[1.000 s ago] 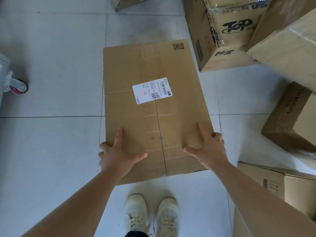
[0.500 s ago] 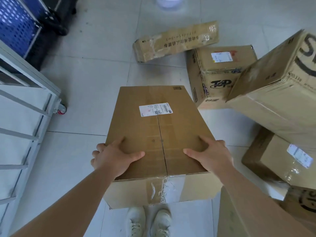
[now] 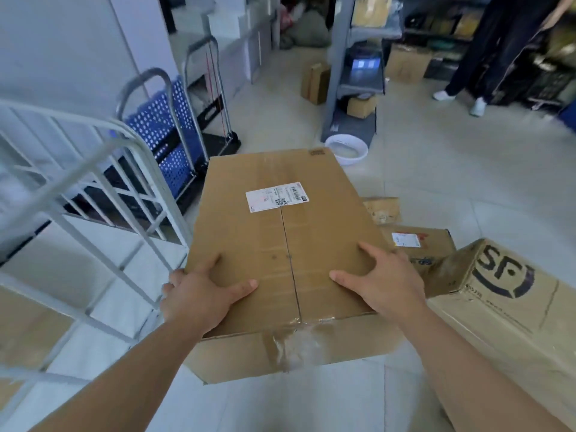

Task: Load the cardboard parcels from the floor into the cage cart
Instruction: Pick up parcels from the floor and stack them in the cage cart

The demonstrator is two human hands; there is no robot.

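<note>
A large flat cardboard parcel with a white shipping label is lifted off the floor in front of me. My left hand grips its near left corner, thumb on top and fingers wrapped round the edge. My right hand grips the near right side, thumb and fingers spread on the top and over the edge. The white cage cart stands at the left, its rail level with the parcel's left edge.
More parcels lie on the floor at the right: a big one with a black logo, a labelled one and a small one. Blue folding trolleys, a white basin, a grey stand and a standing person are beyond.
The parcel has come up from the floor, held in both hands. My view has risen from the floor to the room, and the cage cart has come into view at the left.
</note>
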